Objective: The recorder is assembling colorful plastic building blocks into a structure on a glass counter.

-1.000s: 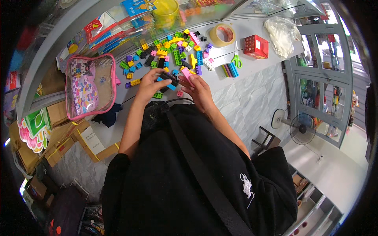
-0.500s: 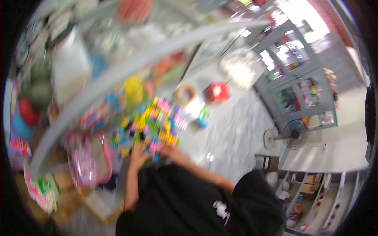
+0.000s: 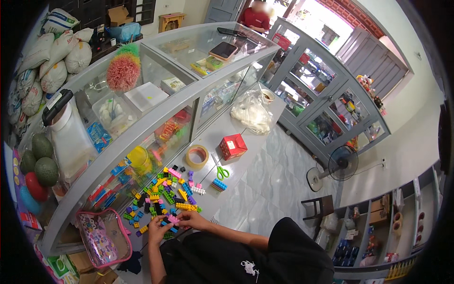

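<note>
So the camera's view is swinging up since a second ago, with more of the shop showing. The right hand [image 3: 190,220] is bringing its pink block [image 3: 173,219] over to the left hand [image 3: 158,228], and they're now meeting instead of hanging apart.

Going big to small: a glass display case [image 3: 161,108] is running along the far side, with a grey cabinet [image 3: 326,102] standing beyond it. The desk [image 3: 210,137] is carrying the work, and a pink-trimmed clear bag [image 3: 104,236] is sitting left of the hands. A red box [image 3: 232,147], a tape roll [image 3: 197,165] and green-handled scissors [image 3: 219,167] are lying past the scattered loose blocks [image 3: 161,191].

Hands: the right one is pinching the pink block, fingers narrow. The left one is curling round what's looking like a dark block [image 3: 165,221], though fingers are covering most of it. Both pieces are hovering over the desk's near edge, right by the pile.

My read: they're joining the two. Can't tell if the studs are catching. Next move's probably calling for lining the pieces up, then squeezing firmly while the left hand is bracing.
</note>
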A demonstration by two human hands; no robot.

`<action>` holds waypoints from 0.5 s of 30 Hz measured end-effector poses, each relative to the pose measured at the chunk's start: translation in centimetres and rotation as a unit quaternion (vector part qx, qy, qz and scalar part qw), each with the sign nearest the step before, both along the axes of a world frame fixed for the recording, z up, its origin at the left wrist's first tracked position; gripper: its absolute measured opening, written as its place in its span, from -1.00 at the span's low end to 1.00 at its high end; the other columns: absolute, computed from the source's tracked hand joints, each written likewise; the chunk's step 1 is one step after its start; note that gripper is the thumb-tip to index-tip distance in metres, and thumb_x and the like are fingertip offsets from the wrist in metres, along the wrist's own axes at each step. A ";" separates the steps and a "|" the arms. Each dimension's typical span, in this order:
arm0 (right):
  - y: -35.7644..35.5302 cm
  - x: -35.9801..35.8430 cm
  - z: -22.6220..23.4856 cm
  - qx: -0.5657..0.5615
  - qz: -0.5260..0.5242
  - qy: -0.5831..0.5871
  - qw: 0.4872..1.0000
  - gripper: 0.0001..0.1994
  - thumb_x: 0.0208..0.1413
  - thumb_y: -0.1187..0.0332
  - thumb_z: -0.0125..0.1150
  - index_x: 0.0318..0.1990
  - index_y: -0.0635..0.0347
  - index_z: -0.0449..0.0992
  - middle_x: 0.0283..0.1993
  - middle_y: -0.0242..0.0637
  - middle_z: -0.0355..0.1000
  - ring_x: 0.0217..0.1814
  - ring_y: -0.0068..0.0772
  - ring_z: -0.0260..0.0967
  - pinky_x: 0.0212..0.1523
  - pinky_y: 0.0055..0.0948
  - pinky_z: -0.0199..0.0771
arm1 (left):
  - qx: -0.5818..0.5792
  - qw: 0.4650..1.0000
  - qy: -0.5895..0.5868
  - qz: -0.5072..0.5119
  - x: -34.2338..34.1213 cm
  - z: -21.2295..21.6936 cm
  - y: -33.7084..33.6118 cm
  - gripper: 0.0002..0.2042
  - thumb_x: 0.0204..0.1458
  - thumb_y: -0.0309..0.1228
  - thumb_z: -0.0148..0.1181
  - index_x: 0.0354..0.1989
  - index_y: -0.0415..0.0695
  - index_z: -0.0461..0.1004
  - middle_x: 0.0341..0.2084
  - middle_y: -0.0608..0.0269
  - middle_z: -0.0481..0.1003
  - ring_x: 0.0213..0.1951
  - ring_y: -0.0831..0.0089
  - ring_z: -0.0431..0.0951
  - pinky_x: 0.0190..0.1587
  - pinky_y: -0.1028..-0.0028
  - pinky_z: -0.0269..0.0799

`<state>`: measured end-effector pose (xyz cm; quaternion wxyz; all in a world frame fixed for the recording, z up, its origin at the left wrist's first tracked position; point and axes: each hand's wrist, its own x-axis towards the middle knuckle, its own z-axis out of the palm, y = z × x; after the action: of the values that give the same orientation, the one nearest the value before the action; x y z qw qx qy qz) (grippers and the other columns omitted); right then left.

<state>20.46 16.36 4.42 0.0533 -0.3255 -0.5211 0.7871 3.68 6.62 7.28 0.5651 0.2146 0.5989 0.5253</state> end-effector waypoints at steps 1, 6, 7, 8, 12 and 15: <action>0.0 0.1 -0.1 -0.023 -0.011 -0.004 1.000 -0.76 -0.01 0.34 0.22 -0.17 0.17 0.44 -0.38 -0.48 0.40 -0.40 -0.70 0.31 -0.42 -0.68 0.32 | -0.002 1.000 0.001 0.001 0.0 0.0 0.2 -0.62 -0.25 -0.62 0.30 -0.20 -0.27 0.34 -0.40 0.24 0.49 -0.39 0.54 0.50 -0.34 0.60 0.41; -0.4 0.6 -0.5 -0.085 -0.062 -0.001 0.994 -0.74 0.00 0.32 0.20 -0.14 0.17 0.45 -0.35 -0.47 0.42 -0.36 -0.67 0.33 -0.36 -0.65 0.36 | 0.016 1.000 0.000 0.009 0.5 -1.3 0.2 -0.64 -0.24 -0.60 0.31 -0.21 -0.28 0.36 -0.39 0.25 0.49 -0.39 0.53 0.49 -0.30 0.58 0.39; -0.4 0.7 -0.5 -0.105 -0.078 0.001 0.991 -0.73 0.01 0.31 0.20 -0.13 0.17 0.45 -0.35 -0.46 0.42 -0.36 -0.66 0.34 -0.35 -0.64 0.36 | 0.015 1.000 0.000 0.010 0.6 -1.1 0.2 -0.64 -0.24 -0.60 0.31 -0.21 -0.28 0.36 -0.39 0.25 0.49 -0.39 0.53 0.49 -0.30 0.58 0.39; -0.4 0.8 -0.6 -0.106 -0.078 0.001 0.991 -0.73 0.01 0.31 0.20 -0.13 0.17 0.45 -0.35 -0.46 0.42 -0.36 -0.66 0.34 -0.35 -0.64 0.36 | -0.013 1.000 0.021 -0.008 0.7 -0.7 0.3 -0.65 -0.24 -0.59 0.31 -0.21 -0.28 0.37 -0.39 0.24 0.49 -0.39 0.54 0.49 -0.30 0.58 0.39; -0.6 1.7 -1.4 -0.066 -0.044 0.017 0.997 -0.72 0.01 0.32 0.20 -0.12 0.19 0.44 -0.31 -0.43 0.43 -0.32 -0.61 0.36 -0.29 -0.62 0.40 | -0.041 0.995 0.070 -0.054 1.3 1.9 0.6 -0.67 -0.23 -0.57 0.31 -0.22 -0.28 0.40 -0.39 0.23 0.51 -0.38 0.55 0.50 -0.29 0.57 0.40; -1.2 2.3 -1.4 -0.064 -0.029 0.018 0.997 -0.73 0.00 0.36 0.20 -0.12 0.20 0.42 -0.29 -0.41 0.43 -0.28 -0.58 0.38 -0.25 -0.59 0.42 | -0.024 0.995 0.045 -0.086 1.3 0.6 0.4 -0.67 -0.23 -0.57 0.32 -0.23 -0.28 0.41 -0.38 0.22 0.51 -0.36 0.55 0.50 -0.28 0.56 0.40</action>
<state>22.80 15.11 3.03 0.0646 -0.3290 -0.4591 0.8227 4.94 7.03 7.86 0.5858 0.2749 0.6155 0.4500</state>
